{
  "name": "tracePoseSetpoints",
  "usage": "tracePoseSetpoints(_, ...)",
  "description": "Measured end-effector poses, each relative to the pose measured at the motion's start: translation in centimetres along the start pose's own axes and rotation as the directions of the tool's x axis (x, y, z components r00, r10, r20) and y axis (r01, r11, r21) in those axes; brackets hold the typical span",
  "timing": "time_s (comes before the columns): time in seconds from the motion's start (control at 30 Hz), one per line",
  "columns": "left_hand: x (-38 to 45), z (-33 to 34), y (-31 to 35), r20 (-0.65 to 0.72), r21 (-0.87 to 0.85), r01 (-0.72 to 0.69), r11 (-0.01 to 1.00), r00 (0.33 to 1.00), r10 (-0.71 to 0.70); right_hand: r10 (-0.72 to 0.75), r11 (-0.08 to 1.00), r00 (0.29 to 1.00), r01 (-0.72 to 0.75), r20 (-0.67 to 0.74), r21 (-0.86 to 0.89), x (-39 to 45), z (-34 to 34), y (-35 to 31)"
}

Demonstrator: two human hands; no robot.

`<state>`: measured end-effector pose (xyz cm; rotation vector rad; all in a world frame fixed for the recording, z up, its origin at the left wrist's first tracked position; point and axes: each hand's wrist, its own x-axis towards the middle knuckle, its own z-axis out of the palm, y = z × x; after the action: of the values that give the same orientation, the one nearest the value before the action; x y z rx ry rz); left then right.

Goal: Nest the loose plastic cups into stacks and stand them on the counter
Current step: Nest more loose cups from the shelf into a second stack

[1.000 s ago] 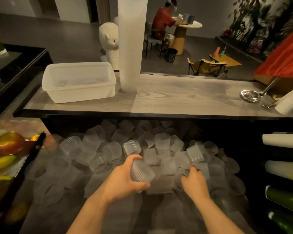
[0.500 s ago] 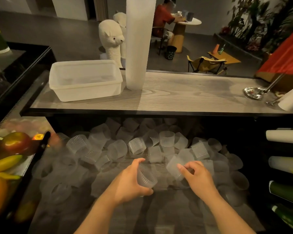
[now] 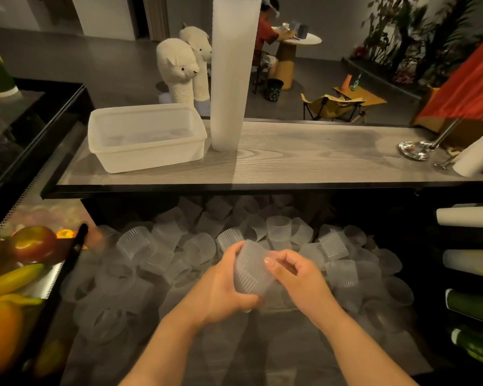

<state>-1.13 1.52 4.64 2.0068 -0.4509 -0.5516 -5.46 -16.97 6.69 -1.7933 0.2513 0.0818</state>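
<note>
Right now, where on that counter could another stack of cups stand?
The widest bare stretch of the counter lies between the tall cup stack and the shiny stand base. The left end is taken by the plastic tub, the far right by the paper roll. Below, loose cups crowd the lower surface around both hands.

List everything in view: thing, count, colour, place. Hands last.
loose cups: many, translucent, heaped on the lower surface
held cups: count unclear, translucent, between both hands
tall cup stack: one, translucent white, upright on counter
tub: one, translucent white, counter left
paper roll: one, white, counter right
alpaca toys: two, white, behind the counter
fruit: several, red, yellow, orange, lower left
left hand: grips held cups
right hand: grips held cups
</note>
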Motion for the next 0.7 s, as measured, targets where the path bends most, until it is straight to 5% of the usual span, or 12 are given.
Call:
tracePoseSetpoints(0.2, 0.0, 0.4, 0.5, -0.085, 0.038, -0.021, 0.999, 0.996, 0.024, -0.097, 0.912, 0.975, 0.167, 0.199, -0.374, -1.0, 0.4, 0.3)
tracePoseSetpoints(0.33, 0.1, 1.3, 1.4, -0.117, 0.08, 0.007, 0.997, 0.993, 0.002, -0.056, 0.93, 0.955, 0.155, 0.29, -0.332, -1.3, -1.4, 0.3)
tracePoseSetpoints(0.43, 0.2, 2.0, 2.2, -0.13, 0.094, 0.065, 0.993, 0.99, -0.053, -0.081, 0.926, 0.996, 0.06, -0.041, -0.372, -0.2, -4.8, 2.6)
tracePoseSetpoints(0.53, 0.3, 2.6, 2.7, -0.136, 0.11, 0.107, 0.988, 0.986, -0.092, -0.075, 0.724, 0.923, -0.21, -0.378, -0.657, 1.2, -10.1, 6.4)
tracePoseSetpoints(0.63, 0.8, 3.4, 2.8, -0.132, 0.103, 0.136, 0.985, 0.984, -0.122, 0.064, 0.397, 0.931, -0.355, -0.36, -0.846, 2.7, -14.0, 9.4)
tracePoseSetpoints(0.7, 1.3, 4.1, 2.9, -0.135, 0.1, 0.151, 0.983, 0.981, -0.137, 0.132, 0.278, 0.928, -0.372, -0.348, -0.886, 3.6, -15.1, 10.5)
